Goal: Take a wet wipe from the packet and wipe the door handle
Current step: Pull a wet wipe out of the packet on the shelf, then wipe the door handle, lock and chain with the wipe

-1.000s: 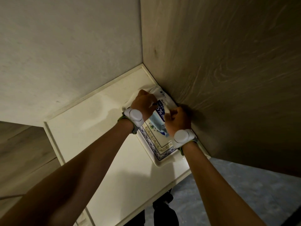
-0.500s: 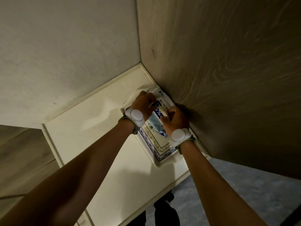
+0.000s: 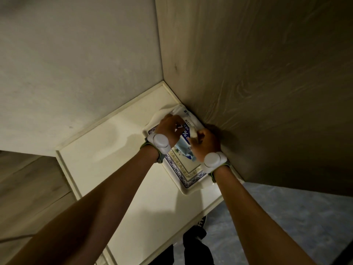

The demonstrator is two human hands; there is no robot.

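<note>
A white and blue wet wipe packet (image 3: 186, 119) lies on a rectangular plate with a blue patterned border (image 3: 188, 175), in the far right corner of a white shelf. My left hand (image 3: 170, 129) rests on the packet's left side and holds it down with curled fingers. My right hand (image 3: 205, 144) pinches a white bit of wipe or flap (image 3: 193, 133) at the packet's middle. No door handle is in view.
The white shelf (image 3: 107, 153) has a raised rim and sits between a pale wall (image 3: 76, 64) at the back and a wood-grain panel (image 3: 257, 73) on the right. Grey floor (image 3: 286, 226) and my dark shoes (image 3: 196, 236) show below the shelf's front edge.
My right hand has moved left onto the packet's middle and now pinches something white there. My left hand stayed on the packet's left side.
</note>
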